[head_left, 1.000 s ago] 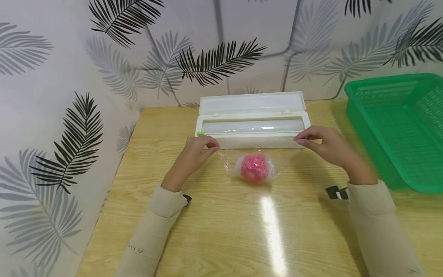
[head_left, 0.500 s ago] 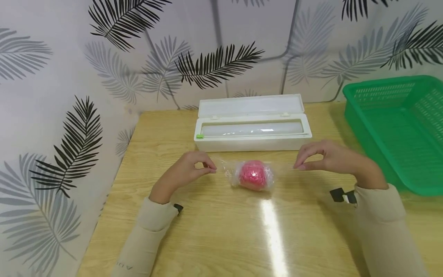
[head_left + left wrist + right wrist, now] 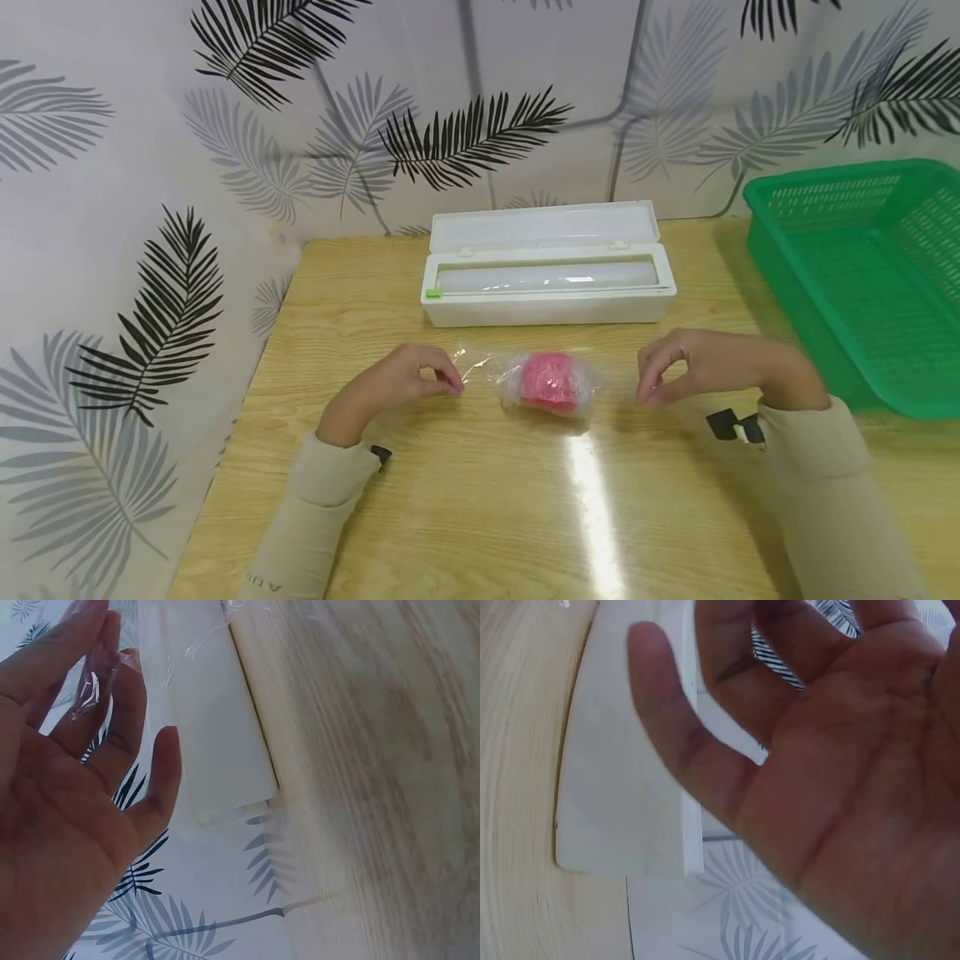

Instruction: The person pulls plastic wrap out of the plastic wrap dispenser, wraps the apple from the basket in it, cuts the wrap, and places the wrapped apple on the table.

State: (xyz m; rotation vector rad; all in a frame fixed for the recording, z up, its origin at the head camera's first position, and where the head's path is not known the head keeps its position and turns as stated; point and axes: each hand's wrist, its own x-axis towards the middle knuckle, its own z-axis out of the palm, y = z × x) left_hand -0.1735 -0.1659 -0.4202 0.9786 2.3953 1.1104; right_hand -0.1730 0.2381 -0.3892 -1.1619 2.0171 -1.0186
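Observation:
A red round thing, perhaps a fruit in a white foam net (image 3: 549, 381), lies on the table under clear cling film (image 3: 476, 365). To its left, my left hand (image 3: 405, 379) pinches one end of the film between thumb and fingertips; the left wrist view shows crinkled film (image 3: 88, 694) at those fingers. My right hand (image 3: 697, 367) pinches at the opposite side, thumb against forefinger, though the film there is barely visible. In the right wrist view, that hand's (image 3: 840, 750) fingertips are cut off. Behind both hands stands a white cling film dispenser (image 3: 547, 312), lid up.
Inside the dispenser lies a film roll (image 3: 547, 276), and a small green slider (image 3: 433, 292) sits at its left front. A green plastic basket (image 3: 817, 292) stands at the right. Leaf-patterned cloth (image 3: 300, 167) hangs behind the wooden table (image 3: 480, 517).
Both hands have come away from the dispenser's front edge toward me and down, to either side of the red thing. The film has come along and now lies over it.

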